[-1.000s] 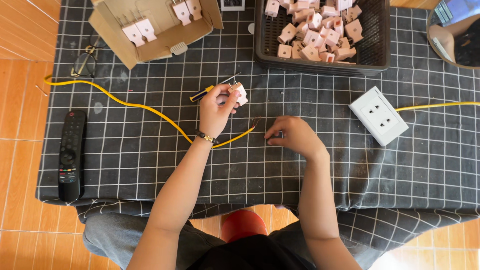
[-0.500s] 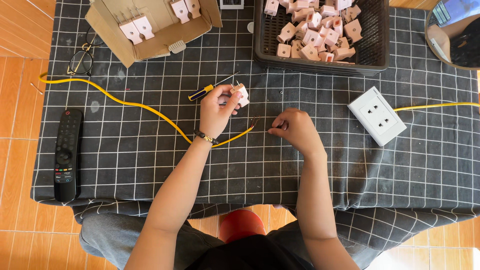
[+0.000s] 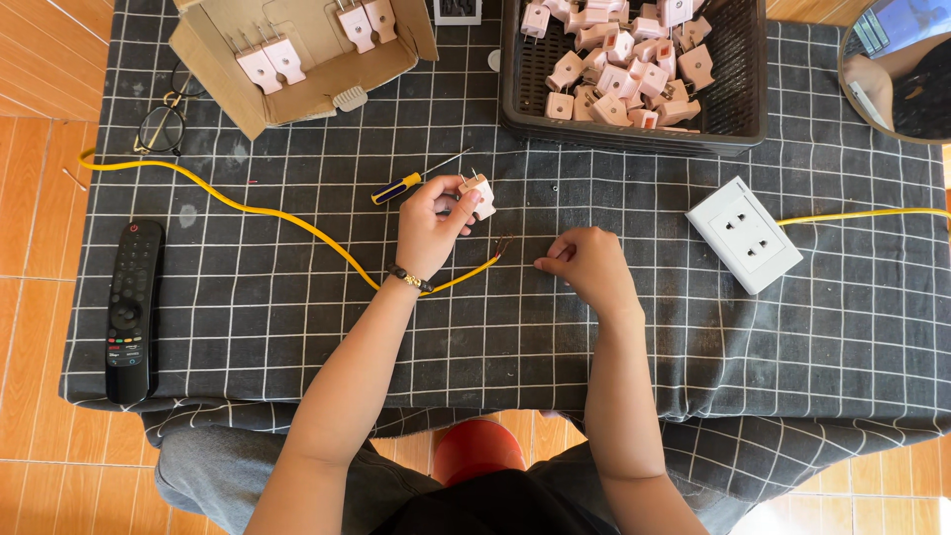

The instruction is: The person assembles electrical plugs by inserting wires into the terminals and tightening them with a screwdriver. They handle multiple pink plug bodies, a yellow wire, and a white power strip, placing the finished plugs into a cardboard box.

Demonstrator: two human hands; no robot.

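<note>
My left hand [image 3: 428, 226] holds a small pale plug [image 3: 478, 193] up off the dark checked cloth [image 3: 297, 327]. A yellow cable [image 3: 248, 210] runs from the left edge under my left wrist, and its bared end [image 3: 500, 248] lies between my hands. My right hand [image 3: 586, 266] rests on the cloth just right of that cable end, fingertips pinched together; whether something tiny is between them I cannot tell. A screwdriver [image 3: 406, 183] with a blue and yellow handle lies just above my left hand.
A black basket [image 3: 733, 109] of several pale plugs stands at the back. A cardboard box [image 3: 297, 59] with plugs is back left, glasses [image 3: 163, 124] beside it. A black remote [image 3: 129, 307] lies at left. A white wall socket [image 3: 743, 235] with yellow cable sits at right.
My right hand has shifted slightly right, away from the bared cable end. My left hand keeps the plug in about the same place.
</note>
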